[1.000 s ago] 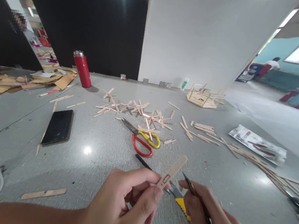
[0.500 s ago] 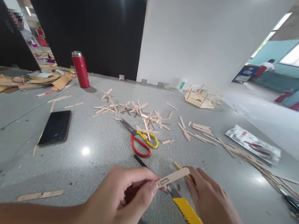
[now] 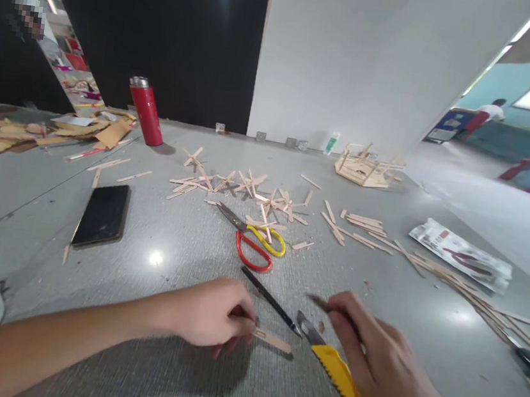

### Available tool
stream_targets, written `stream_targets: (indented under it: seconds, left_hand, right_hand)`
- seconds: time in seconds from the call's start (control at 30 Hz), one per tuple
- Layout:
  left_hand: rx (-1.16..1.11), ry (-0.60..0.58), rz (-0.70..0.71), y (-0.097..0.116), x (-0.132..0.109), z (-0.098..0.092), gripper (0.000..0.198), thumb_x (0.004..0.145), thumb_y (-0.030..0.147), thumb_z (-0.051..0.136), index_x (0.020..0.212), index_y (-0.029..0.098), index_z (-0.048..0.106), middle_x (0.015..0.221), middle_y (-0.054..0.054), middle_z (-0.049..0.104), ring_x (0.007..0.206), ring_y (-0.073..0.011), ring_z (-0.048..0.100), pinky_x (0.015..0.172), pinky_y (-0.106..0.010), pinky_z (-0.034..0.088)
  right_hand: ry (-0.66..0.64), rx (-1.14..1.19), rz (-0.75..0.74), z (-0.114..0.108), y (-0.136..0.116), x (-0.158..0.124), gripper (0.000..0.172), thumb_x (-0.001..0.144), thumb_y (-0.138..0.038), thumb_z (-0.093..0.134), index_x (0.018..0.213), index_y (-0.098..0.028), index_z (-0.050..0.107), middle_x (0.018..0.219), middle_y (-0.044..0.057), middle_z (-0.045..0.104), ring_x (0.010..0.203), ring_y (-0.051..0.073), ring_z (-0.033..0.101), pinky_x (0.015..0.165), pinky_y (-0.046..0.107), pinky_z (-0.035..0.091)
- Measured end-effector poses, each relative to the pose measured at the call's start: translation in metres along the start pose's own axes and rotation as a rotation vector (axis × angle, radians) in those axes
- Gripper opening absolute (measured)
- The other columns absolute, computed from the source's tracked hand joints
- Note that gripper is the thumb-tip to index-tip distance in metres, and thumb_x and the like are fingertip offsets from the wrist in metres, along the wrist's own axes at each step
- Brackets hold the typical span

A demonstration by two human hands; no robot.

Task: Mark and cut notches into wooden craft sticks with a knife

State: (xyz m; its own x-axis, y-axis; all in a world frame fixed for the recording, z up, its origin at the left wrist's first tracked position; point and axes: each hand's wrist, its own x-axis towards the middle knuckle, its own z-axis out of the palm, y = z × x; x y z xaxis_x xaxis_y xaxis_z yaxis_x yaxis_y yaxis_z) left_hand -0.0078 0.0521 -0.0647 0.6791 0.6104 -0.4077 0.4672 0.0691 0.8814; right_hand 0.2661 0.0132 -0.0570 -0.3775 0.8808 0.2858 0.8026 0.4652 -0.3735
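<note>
Two hands at lower centre: left hand (image 3: 209, 314) pinches flat pale wooden stick (image 3: 274, 341) against grey table (image 3: 154, 352); right hand (image 3: 371, 359), fingers curled, grips thin dark rod (image 3: 318, 303), beside yellow utility knife (image 3: 344, 379).

The craft stick (image 3: 275, 341), held raised above the table a second ago, has been lowered flat onto it by the left hand (image 3: 210, 313). The right hand (image 3: 371, 359) has been parted from its tip.
</note>
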Motion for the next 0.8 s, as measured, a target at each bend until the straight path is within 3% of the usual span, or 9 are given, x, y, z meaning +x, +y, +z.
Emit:
stream_targets:
  seconds: [0.1, 0.27, 0.4, 0.6, 0.8]
  left_hand:
    - [-0.089, -0.072, -0.033, -0.015, 0.01, -0.003, 0.02, 0.094, 0.026, 0.058, 0.075, 0.019, 0.061, 0.056, 0.004, 0.059, 0.038, -0.0111, 0.055, 0.042, -0.022, 0.04]
    - [-0.195, -0.127, -0.073, -0.017, 0.012, -0.003, 0.015, 0.096, 0.026, 0.059, 0.082, 0.02, 0.059, 0.057, 0.003, 0.065, 0.04, -0.0124, 0.061, 0.038, -0.019, 0.034]
    - [-0.251, -0.167, -0.096, -0.017, 0.014, -0.005, 0.018, 0.097, 0.028, 0.059, 0.083, 0.019, 0.059, 0.064, -0.001, 0.071, 0.046, -0.014, 0.067, 0.041, -0.02, 0.041]
    - [-0.248, -0.165, -0.105, -0.015, 0.014, -0.006, 0.021, 0.098, 0.028, 0.061, 0.08, 0.018, 0.057, 0.063, -0.002, 0.071, 0.045, -0.0129, 0.067, 0.04, -0.017, 0.036]
    - [-0.243, -0.169, -0.107, -0.013, 0.012, -0.008, 0.021, 0.097, 0.031, 0.062, 0.082, 0.019, 0.056, 0.065, -0.001, 0.071, 0.045, -0.0146, 0.068, 0.036, -0.019, 0.041]
  right_hand:
    - [-0.095, -0.019, -0.216, 0.007, -0.005, -0.004, 0.032, 0.115, -0.032, 0.034, 0.098, -0.022, 0.059, 0.07, -0.002, 0.067, 0.053, 0.013, 0.063, 0.052, 0.024, 0.047]
    - [-0.043, -0.183, -0.495, 0.019, -0.012, -0.006, 0.046, 0.116, -0.024, 0.017, 0.125, -0.015, 0.061, 0.091, 0.007, 0.08, 0.072, 0.017, 0.076, 0.064, 0.028, 0.056]
    - [-0.04, -0.293, -0.522, 0.023, -0.02, -0.003, 0.044, 0.115, -0.014, 0.016, 0.128, -0.011, 0.058, 0.087, 0.005, 0.08, 0.067, 0.015, 0.076, 0.06, 0.027, 0.057]
    - [-0.023, -0.29, -0.53, 0.026, -0.023, -0.007, 0.042, 0.115, -0.015, 0.017, 0.121, -0.009, 0.058, 0.093, 0.013, 0.08, 0.07, 0.017, 0.077, 0.06, 0.028, 0.057]
    - [-0.058, -0.274, -0.574, 0.026, -0.02, -0.008, 0.039, 0.114, -0.012, 0.02, 0.121, -0.007, 0.058, 0.092, 0.012, 0.081, 0.068, 0.017, 0.077, 0.059, 0.027, 0.058]
